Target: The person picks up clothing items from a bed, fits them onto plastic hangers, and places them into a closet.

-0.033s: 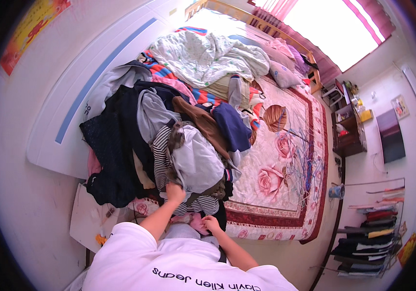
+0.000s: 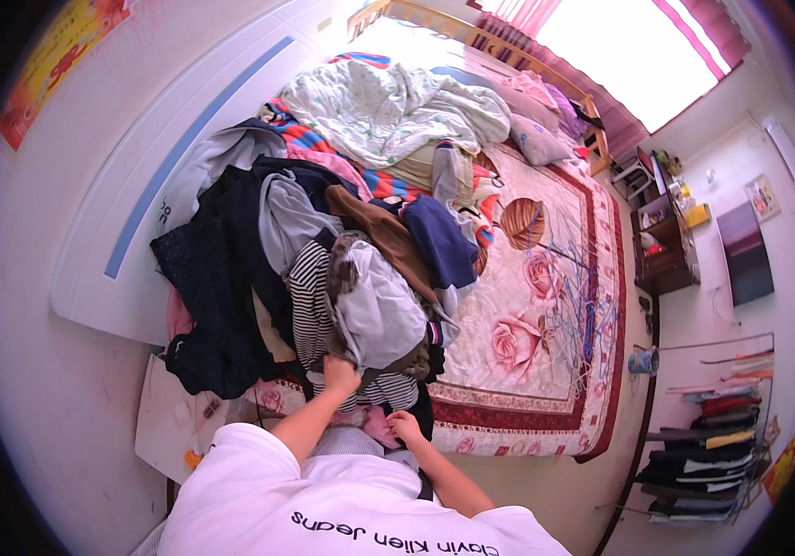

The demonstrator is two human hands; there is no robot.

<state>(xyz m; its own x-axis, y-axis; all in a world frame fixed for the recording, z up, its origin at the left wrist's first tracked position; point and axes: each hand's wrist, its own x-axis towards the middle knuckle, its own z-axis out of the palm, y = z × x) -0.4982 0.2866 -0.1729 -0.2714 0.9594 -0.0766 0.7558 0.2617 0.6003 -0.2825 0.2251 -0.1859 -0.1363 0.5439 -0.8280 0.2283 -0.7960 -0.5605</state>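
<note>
Slightly nearer the body than in the earlier frame, the left hand (image 2: 342, 376) had shifted a touch while nearly everything else stayed put. At the near edge of the bed (image 2: 476, 380), the right hand (image 2: 406, 427) rested at a pink cloth (image 2: 379, 425); whether its fingertips pinched it could not be told. Just left and farther, the left hand appeared closed on the near edge of a white garment (image 2: 381, 320), fingertips hidden, atop the heap. Striped shirt (image 2: 308, 285) and dark clothes (image 2: 204, 289) sprawled left, with brown (image 2: 383, 236) and navy garments (image 2: 445, 243) beyond and a rumpled quilt (image 2: 397, 113) farthest. Work looked barely begun: the heap lay loose and tangled, the white garment not yet lifted clear.
</note>
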